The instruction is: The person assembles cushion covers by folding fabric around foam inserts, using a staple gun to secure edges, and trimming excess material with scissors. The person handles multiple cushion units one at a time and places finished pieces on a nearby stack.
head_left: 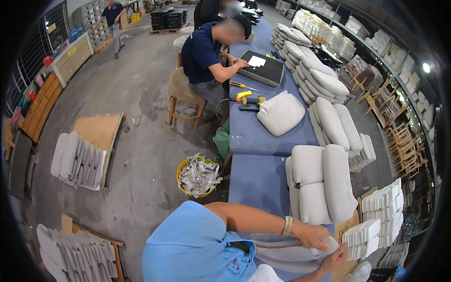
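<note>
A pale grey fabric-covered cushion [286,256] lies at the bottom of the view, its far end pointing right. My left hand [314,236], with a bracelet at the wrist, is closed over that end, thumb pressing on the fabric. Just below it, my right hand [334,259] grips the cushion's rounded corner [332,245] from the other side. The fingertips under the fabric are hidden. My blue sleeve covers part of the cushion's near end.
Grey cushions [312,183] are stacked right of the blue table [258,176]. A yellow basket [178,173] of fabric scraps stands on the floor. Farther along, a co-worker [202,51] leans over a dark panel [265,70], near a screwdriver [239,85] and a stapler [249,108].
</note>
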`<action>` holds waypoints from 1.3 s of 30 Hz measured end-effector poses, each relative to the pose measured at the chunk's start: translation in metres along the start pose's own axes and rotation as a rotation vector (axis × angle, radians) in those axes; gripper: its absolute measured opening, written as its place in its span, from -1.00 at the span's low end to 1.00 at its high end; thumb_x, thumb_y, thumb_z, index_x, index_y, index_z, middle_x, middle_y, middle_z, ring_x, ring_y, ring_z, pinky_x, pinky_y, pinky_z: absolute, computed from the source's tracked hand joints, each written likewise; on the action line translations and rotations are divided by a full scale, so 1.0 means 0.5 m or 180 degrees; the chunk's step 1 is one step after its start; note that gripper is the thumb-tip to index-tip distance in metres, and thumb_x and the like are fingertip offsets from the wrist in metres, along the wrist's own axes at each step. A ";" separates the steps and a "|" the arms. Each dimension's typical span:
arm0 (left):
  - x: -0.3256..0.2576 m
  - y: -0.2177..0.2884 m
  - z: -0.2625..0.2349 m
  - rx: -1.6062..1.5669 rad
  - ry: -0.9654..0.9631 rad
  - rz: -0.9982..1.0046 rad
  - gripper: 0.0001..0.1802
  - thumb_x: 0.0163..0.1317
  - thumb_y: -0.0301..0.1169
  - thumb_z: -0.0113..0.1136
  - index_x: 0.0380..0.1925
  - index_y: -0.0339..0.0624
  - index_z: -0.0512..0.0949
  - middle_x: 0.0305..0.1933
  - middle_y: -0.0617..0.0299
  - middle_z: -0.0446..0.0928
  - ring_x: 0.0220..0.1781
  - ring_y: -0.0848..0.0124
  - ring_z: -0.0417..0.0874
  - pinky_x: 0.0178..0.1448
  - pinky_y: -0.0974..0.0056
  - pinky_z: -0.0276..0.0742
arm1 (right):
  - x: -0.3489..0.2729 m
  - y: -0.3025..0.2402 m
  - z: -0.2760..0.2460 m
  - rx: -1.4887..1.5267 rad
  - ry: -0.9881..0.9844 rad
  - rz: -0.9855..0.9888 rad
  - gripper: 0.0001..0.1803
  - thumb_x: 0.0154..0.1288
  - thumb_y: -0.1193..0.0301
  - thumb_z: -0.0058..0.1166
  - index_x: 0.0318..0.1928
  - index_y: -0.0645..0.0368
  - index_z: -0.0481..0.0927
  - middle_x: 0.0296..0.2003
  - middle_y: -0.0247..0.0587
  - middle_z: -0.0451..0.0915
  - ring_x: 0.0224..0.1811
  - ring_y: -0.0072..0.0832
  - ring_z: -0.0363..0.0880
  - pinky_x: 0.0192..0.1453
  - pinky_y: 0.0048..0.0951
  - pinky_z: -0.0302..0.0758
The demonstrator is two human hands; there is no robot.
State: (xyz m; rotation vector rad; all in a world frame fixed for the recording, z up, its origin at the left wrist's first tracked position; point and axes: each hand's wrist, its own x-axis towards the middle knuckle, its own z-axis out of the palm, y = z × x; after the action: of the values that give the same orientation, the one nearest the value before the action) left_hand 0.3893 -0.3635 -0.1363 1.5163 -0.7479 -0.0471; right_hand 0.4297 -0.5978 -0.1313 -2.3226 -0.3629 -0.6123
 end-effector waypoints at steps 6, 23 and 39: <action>0.101 -0.023 0.095 0.0286 -0.0538 0.0056 -0.47 0.30 -0.11 0.22 0.03 -0.39 0.59 -0.11 -0.24 0.69 -0.05 -0.07 0.70 0.06 0.04 0.60 | -0.076 0.170 -0.067 -0.0287 0.0539 -0.0145 -0.45 0.51 0.09 0.08 0.22 0.33 0.56 0.02 0.14 0.65 0.11 -0.06 0.61 0.23 -0.04 0.55; 0.144 0.071 0.178 0.0645 -0.1211 -0.0257 -0.47 0.42 -0.21 0.27 0.24 -0.32 0.47 -0.09 -0.17 0.71 -0.01 -0.06 0.78 0.04 0.12 0.64 | -0.112 -0.063 -0.167 -0.0333 0.1486 0.0501 -0.61 0.47 0.30 -0.01 -0.50 0.14 0.69 -0.57 -0.16 0.61 -0.47 -0.21 0.55 -0.19 -0.18 0.38; 0.084 0.035 0.263 0.0824 -0.1047 0.0325 -0.02 0.35 -0.15 0.31 0.56 -0.36 -0.01 0.25 -0.44 0.51 0.19 -0.28 0.63 0.20 -0.04 0.60 | -0.138 0.054 -0.199 0.1456 0.1575 0.1218 -0.38 0.61 0.11 -0.08 -0.51 0.31 0.70 -0.61 -0.17 0.64 -0.58 -0.53 0.57 -0.44 -0.49 0.46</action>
State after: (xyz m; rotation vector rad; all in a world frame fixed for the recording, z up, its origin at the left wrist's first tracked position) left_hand 0.3533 -0.4969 -0.1187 1.7357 -1.1279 -0.1295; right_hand 0.3500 -0.6918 -0.1180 -1.6713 0.1599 -0.7848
